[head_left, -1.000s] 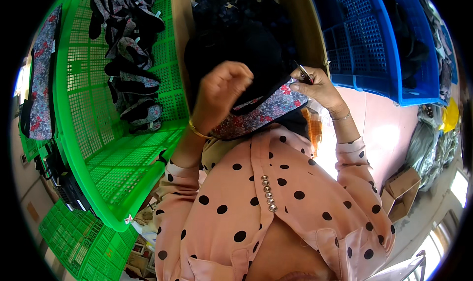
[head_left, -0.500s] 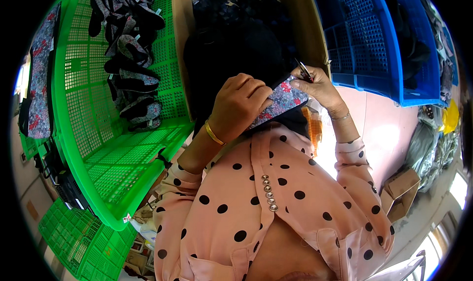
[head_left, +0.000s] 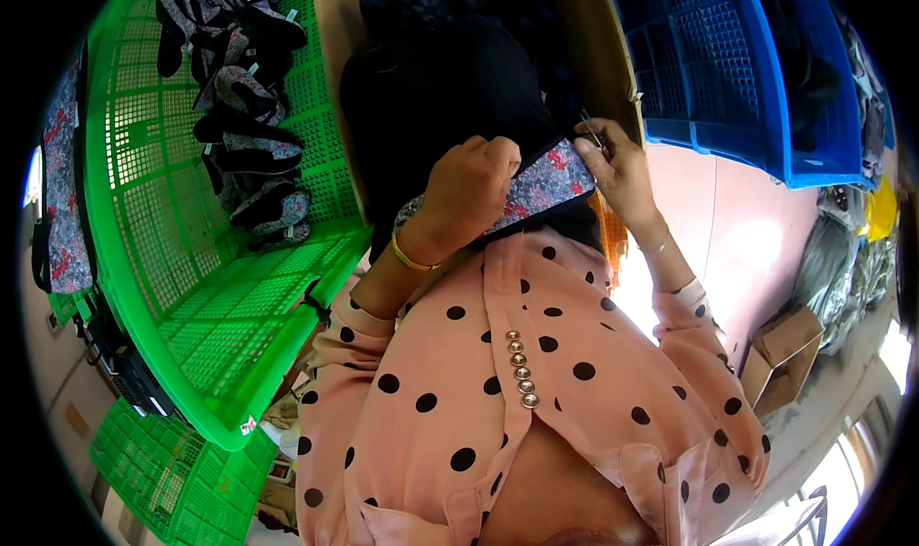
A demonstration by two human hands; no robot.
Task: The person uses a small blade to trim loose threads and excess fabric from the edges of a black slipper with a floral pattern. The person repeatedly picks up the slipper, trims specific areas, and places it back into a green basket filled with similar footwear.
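A floral fabric piece, grey with red flowers and a black edge, lies slantwise across my front. My left hand is closed in a fist over its left part, seeming to grip it; the fingertips are hidden. At the fabric's right end, my right hand holds a small pair of thread snips, blades pointing up and away. The right thumb lies close to the fabric's corner. Black cloth spreads just beyond both hands.
A cardboard box with dark pieces inside stands ahead. Left of it, a green plastic crate holds several floral-and-black pieces. Blue crates stand at right, with a small carton and plastic bags below.
The left hand has shifted slightly left, its fingers curling tighter and baring more fabric. The right hand has turned a little, with the snips more upright. The view has shifted slightly.
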